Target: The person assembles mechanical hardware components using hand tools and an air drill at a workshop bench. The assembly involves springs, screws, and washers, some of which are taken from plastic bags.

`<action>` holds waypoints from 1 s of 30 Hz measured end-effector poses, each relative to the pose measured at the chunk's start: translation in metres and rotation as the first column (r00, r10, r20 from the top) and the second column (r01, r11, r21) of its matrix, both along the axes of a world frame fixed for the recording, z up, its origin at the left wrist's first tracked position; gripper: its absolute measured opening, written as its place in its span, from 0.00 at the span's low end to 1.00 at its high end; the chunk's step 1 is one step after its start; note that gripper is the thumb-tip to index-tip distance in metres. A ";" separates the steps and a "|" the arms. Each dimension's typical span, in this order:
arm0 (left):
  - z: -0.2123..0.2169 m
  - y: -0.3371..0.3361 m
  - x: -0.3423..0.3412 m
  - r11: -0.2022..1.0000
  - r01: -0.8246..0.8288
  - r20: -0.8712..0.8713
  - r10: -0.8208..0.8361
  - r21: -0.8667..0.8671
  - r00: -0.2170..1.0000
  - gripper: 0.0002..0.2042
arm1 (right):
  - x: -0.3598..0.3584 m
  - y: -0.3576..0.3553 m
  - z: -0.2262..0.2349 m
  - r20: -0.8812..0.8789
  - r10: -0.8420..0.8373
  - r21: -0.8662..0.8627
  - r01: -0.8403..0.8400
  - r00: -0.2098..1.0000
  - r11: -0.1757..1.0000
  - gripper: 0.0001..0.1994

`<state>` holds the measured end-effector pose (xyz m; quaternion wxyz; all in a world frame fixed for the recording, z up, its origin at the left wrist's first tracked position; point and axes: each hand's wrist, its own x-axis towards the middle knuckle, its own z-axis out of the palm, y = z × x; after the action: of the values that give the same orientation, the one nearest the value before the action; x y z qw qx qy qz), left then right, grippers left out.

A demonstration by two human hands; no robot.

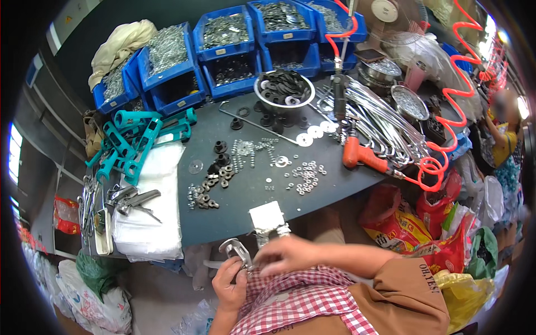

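- The left hand (230, 286) is closed around a curved silver metal clamp (237, 249), holding it just off the near edge of the dark table (245, 206), over the person's lap.
- The right hand (286, 255) is just beside the clamp on its right, fingers bent and pinched at the clamp's lower end; what sits between the fingertips is too small to tell.
- A small white box (267, 216) stands at the table's near edge, just above both hands.
- Loose nuts and washers (304, 177) are scattered over the middle of the table; a darker heap of nuts (212, 187) lies to their left.
- An orange air tool (362, 156) lies on the table's right side, with a red coiled hose (446, 123) running from it.
- A metal bowl of black washers (283, 89) sits toward the table's far side, in front of a row of blue bins (223, 50) holding metal parts.
- Teal plastic handles (134, 142) are piled at the table's left end, above a stack of white bags (151, 212).
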<state>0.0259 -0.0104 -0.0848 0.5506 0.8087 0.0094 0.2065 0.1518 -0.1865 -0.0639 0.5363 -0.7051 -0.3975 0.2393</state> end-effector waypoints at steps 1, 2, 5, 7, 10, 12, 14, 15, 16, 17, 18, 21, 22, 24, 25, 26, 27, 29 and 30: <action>-0.002 0.005 -0.005 0.950 -0.022 -0.120 -0.017 -0.311 0.993 0.11 | 0.020 -0.003 0.002 0.099 -0.008 0.123 -0.004 0.995 0.992 0.15; -0.004 0.012 -0.007 0.898 0.001 -0.106 -0.053 -0.440 0.993 0.14 | 0.053 -0.008 0.009 0.161 -0.121 -0.069 0.133 0.980 0.989 0.14; -0.003 0.027 -0.009 0.679 -0.050 -0.165 -0.106 -0.732 0.980 0.15 | 0.161 -0.018 -0.015 0.377 -0.399 -0.053 0.449 0.836 0.892 0.14; -0.004 0.035 -0.012 0.664 -0.104 -0.181 -0.047 -0.740 0.982 0.17 | 0.189 -0.001 -0.016 0.485 -0.295 -0.115 0.395 0.823 0.911 0.14; -0.004 0.039 -0.012 0.637 -0.166 -0.225 -0.013 -0.753 0.974 0.17 | 0.220 0.031 -0.015 0.719 -0.171 -0.068 0.313 0.674 0.947 0.13; 0.004 0.042 -0.012 0.601 -0.165 -0.211 -0.005 -0.782 0.978 0.16 | 0.228 0.049 -0.008 0.681 -0.170 -0.078 0.301 0.712 0.950 0.13; 0.014 0.050 -0.012 0.621 -0.213 -0.230 0.053 -0.754 0.972 0.15 | 0.235 0.065 0.014 0.580 -0.176 -0.086 0.274 0.795 0.958 0.12; 0.017 0.055 -0.011 0.633 -0.266 -0.263 0.101 -0.727 0.960 0.15 | 0.243 0.068 0.019 0.596 -0.153 -0.076 0.246 0.788 0.966 0.13; 0.020 0.060 -0.010 0.634 -0.251 -0.240 0.105 -0.731 0.965 0.15 | 0.245 0.072 0.030 0.610 -0.119 -0.116 0.237 0.783 0.965 0.14; 0.022 0.064 -0.008 0.764 -0.234 -0.171 0.163 -0.602 0.972 0.18 | 0.249 0.075 0.043 0.624 -0.086 -0.155 0.231 0.777 0.961 0.15; 0.024 0.071 -0.003 0.864 -0.229 -0.092 0.211 -0.449 0.973 0.21 | 0.264 0.079 0.046 0.723 -0.082 -0.107 0.228 0.686 0.968 0.16; 0.034 0.097 0.020 0.946 -0.254 -0.015 0.256 -0.203 0.966 0.24 | 0.321 0.095 0.074 0.890 -0.153 0.011 0.313 0.430 0.950 0.18; 0.044 0.107 0.038 0.977 -0.140 0.108 0.158 -0.159 0.981 0.16 | 0.342 0.099 0.086 0.893 -0.166 -0.006 0.379 0.419 0.926 0.19; 0.057 0.127 0.080 0.956 -0.067 0.180 0.122 -0.285 0.976 0.19 | 0.384 0.106 0.105 0.908 -0.225 0.009 0.518 0.354 0.855 0.21; 0.061 0.139 0.099 0.921 0.004 0.208 0.083 -0.389 0.975 0.20 | 0.406 0.109 0.108 0.916 -0.264 0.038 0.587 0.303 0.808 0.23; 0.055 0.154 0.115 0.799 0.102 0.253 0.064 -0.592 0.965 0.18 | 0.423 0.116 0.115 0.910 -0.259 -0.015 0.650 0.324 0.759 0.29; 0.043 0.171 0.134 0.626 0.202 0.299 0.052 -0.754 0.953 0.17 | 0.436 0.123 0.116 0.915 -0.258 -0.005 0.648 0.311 0.762 0.29; 0.026 0.201 0.171 -0.004 0.553 0.549 -0.126 -0.833 0.826 0.10 | 0.457 0.141 0.123 0.898 -0.316 -0.056 0.790 0.308 0.611 0.35; 0.012 0.212 0.184 -0.089 0.599 0.605 -0.147 -0.796 0.782 0.11 | 0.466 0.150 0.132 0.862 -0.326 -0.156 0.814 0.389 0.559 0.41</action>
<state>0.2100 0.2017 -0.0733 0.9711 0.1226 -0.1753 0.1061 0.6174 -0.0362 0.0682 0.1333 -0.9521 -0.2040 -0.1846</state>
